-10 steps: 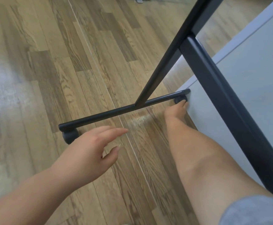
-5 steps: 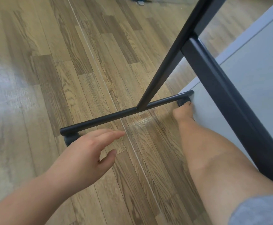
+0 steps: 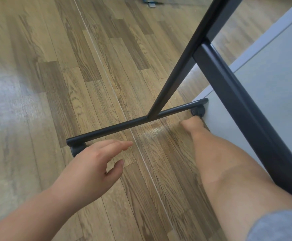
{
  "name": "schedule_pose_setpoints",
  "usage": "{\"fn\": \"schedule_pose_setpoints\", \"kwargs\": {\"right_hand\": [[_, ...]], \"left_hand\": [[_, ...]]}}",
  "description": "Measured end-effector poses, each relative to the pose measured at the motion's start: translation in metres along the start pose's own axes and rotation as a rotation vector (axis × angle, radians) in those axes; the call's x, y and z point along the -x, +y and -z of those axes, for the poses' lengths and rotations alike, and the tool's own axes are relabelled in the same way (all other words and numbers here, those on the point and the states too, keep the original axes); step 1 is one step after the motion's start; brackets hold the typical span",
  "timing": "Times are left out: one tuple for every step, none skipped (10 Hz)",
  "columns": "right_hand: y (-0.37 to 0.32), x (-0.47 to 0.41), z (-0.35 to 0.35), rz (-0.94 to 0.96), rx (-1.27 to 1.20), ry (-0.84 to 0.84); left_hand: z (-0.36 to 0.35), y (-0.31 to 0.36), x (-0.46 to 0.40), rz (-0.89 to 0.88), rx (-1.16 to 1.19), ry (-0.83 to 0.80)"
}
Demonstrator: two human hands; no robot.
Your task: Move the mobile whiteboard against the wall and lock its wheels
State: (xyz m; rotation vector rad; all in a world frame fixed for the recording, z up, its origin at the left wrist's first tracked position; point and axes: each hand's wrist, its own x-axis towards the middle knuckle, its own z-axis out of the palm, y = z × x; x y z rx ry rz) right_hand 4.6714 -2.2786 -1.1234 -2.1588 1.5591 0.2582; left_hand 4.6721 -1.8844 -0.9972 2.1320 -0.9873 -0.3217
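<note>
The mobile whiteboard's black stand shows as a base bar (image 3: pixel 117 126) lying on the floor, an upright post (image 3: pixel 178 70) and a thick frame edge (image 3: pixel 242 108). The bar's right end touches the grey wall (image 3: pixel 272 70). A black left caster (image 3: pixel 76 150) sits under the bar's near end, a right caster (image 3: pixel 197 111) under the far end by the wall. My left hand (image 3: pixel 93 164) hovers open just over the left caster, fingers spread. My right hand (image 3: pixel 192 123) reaches along the wall, fingers bunched against the right caster's underside.
Wood-plank flooring (image 3: pixel 72 75) fills the left and the middle, with a glare patch at far left. A pale baseboard (image 3: pixel 246 54) runs along the wall's foot. A small blue and grey object (image 3: pixel 149 1) lies on the floor at the top edge.
My left hand has drifted slightly toward the left caster and now covers part of it. My right hand stays at the right caster. The stand has not moved.
</note>
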Motion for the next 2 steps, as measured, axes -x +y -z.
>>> {"fn": "schedule_pose_setpoints", "kwargs": {"right_hand": [[0.007, 0.001, -0.013, 0.005, 0.030, -0.006], [0.005, 0.016, -0.026, 0.052, 0.029, 0.103]], "left_hand": [[0.002, -0.002, 0.003, -0.006, -0.006, 0.010], [0.010, -0.006, 0.006, 0.008, -0.010, 0.020]]}}
